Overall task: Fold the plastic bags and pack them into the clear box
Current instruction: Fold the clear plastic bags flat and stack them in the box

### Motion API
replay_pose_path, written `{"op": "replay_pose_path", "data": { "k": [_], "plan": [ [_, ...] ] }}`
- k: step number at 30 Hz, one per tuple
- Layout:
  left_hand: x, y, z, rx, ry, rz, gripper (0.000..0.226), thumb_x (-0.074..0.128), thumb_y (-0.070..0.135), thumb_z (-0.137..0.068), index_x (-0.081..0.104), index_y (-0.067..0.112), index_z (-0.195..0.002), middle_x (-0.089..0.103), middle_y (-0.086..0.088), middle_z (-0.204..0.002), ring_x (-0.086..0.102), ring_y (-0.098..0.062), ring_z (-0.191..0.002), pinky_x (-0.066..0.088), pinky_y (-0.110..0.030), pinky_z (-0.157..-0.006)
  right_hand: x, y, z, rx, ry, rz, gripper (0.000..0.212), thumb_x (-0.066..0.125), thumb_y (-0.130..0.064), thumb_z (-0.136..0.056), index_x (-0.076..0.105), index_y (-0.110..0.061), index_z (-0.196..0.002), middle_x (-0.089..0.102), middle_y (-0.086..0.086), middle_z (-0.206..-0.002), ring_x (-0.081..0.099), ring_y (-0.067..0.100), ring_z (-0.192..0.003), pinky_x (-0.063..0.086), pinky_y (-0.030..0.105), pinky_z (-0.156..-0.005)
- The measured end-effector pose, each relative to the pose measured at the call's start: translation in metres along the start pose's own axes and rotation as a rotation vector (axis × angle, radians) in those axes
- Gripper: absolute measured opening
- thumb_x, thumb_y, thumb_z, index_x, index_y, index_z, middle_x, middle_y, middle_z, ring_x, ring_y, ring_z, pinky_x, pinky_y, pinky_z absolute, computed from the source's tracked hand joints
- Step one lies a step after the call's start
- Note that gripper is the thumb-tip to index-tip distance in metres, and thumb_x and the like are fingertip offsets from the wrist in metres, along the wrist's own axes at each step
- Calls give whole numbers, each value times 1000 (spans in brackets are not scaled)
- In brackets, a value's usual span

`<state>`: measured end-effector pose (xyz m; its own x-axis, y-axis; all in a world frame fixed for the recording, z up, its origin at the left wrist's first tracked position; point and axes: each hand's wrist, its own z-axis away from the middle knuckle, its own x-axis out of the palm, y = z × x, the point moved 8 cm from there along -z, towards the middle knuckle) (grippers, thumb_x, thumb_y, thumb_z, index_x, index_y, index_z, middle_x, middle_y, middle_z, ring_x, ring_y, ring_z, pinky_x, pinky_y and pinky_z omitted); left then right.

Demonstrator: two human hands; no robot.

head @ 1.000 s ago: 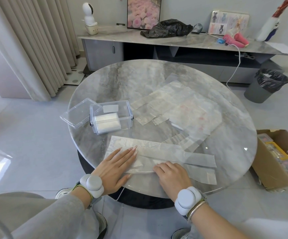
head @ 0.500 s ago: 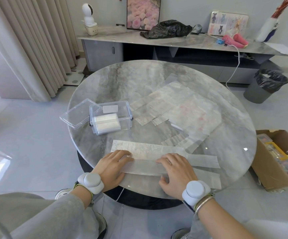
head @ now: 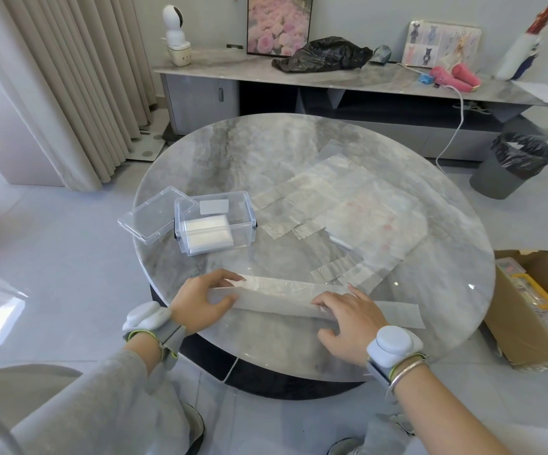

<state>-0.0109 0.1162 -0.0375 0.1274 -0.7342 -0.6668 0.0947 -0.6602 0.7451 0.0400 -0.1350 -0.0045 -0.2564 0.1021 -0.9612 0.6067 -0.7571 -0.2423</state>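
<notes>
**Long bag strip held flat at the near edge of the table**

A plastic bag (head: 299,298), folded into a long narrow strip, lies along the near edge of the round marble table (head: 266,152). It runs from the near-left part to the near-right part.

The left grip (head: 205,302) has the strip's left end. Its fingers curl over the far edge and its thumb presses on the upper layer, so the end is pinched.

The right grip (head: 348,320) lies on top of the strip right of its middle. The fingers are spread and only loosely bent, pressing the plastic to the table and closing round nothing. The strip's right end sticks out past this grip.

The clear box (head: 213,221) stands open near the left edge of the table, with a block of folded white bags (head: 207,238) inside. Its lid (head: 153,218) lies just beside it, overhanging the left edge.

More loose bags (head: 348,218) lie flat and overlapping from the middle of the table towards the right edge.
</notes>
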Motion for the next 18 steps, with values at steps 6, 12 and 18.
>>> {"op": "replay_pose_path", "data": {
  "k": [6,12,18],
  "plan": [
    [-7,-15,2,-141,132,13,18,66,29,-90,64,36,-106,67,14,-87,63,-6,-80,49,-19,-74,-11,9,-1,92,173,-119,23,50,-37,-92,55,-27,-113,67,-11,-104,60,7,-99,17,21,-115],
    [-8,-27,2,-232,223,-42,13,61,42,-92,60,29,-94,64,14,-79,61,-8,-73,51,-29,-72,-7,23,-10,207,230,-44,37,45,-46,-95,51,-23,-124,68,-3,-106,57,22,-103,34,29,-99],
    [-6,-24,-3,-156,245,-203,16,67,29,-89,64,17,-78,57,4,-87,54,-20,-79,40,-29,-68,7,29,-17,252,267,92,47,65,-38,-85,56,-13,-123,65,7,-109,59,30,-98,45,39,-91]
  ]
}}
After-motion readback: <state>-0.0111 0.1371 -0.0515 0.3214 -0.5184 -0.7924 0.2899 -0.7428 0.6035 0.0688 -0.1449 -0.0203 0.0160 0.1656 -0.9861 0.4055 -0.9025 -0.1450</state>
